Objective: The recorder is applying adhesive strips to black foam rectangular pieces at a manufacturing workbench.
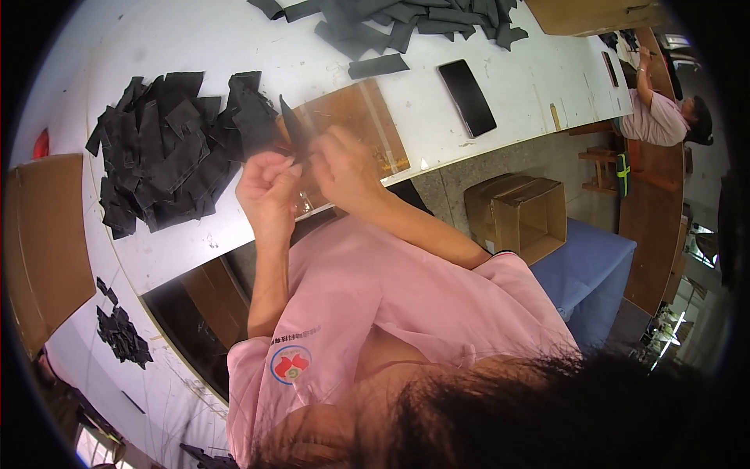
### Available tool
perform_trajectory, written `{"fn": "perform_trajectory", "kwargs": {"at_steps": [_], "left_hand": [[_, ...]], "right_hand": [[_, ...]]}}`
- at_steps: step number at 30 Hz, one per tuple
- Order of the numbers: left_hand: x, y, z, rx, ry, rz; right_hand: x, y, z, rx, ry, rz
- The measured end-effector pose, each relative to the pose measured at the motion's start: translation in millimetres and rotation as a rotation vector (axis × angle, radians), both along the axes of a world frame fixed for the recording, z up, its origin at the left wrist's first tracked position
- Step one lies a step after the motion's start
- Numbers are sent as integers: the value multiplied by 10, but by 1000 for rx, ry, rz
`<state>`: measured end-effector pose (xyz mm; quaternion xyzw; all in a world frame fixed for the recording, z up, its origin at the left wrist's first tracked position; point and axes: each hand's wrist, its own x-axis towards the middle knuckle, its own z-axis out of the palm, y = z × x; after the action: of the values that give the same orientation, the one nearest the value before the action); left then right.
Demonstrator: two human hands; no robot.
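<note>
At table edge [234,250]: both hands pinch black strip [293,129].

Bright, even light — rim perhaps blurred

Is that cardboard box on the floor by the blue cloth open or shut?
Open: the box has its top flaps standing up and its inside shows.

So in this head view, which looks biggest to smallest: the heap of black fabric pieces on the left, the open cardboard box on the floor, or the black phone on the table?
1. Heap of black fabric pieces
2. Open cardboard box, though it sits farther from the camera, so its true size is unsure
3. Black phone
</note>
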<state>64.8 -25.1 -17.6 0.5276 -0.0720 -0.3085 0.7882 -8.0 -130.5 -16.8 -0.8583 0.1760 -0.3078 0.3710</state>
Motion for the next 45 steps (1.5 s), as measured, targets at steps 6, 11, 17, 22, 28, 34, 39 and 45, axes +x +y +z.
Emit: {"fn": "perform_trajectory", "kwargs": {"at_steps": [6, 11, 17, 22, 28, 34, 39, 45], "left_hand": [[175, 189, 155, -422, 382, -489], [9, 65, 179, -90, 147, -105], [-197, -60, 113, 344, -944, 367], [-37, 102, 238, 94, -82, 66], [88, 245, 226, -675, 569, -698], [-170, 93, 338, 46, -234, -14], [-238, 2, 213, 244, -852, 255], [-261, 22, 413, 5, -234, 108]], "right_hand": [[-107, 41, 97, 794, -93, 306], [-120, -57, 17, 1606, -74, 575], [-56, 23, 77, 1290, -28, 468], [-35, -28, 54, 1297, -90, 358], [-120, -18, 130, 1184, -183, 558], [-39, -155, 131, 625, -251, 456], [-19, -24, 345, 256, -246, 267], [-40, -6, 381, 107, -218, 195]]}}
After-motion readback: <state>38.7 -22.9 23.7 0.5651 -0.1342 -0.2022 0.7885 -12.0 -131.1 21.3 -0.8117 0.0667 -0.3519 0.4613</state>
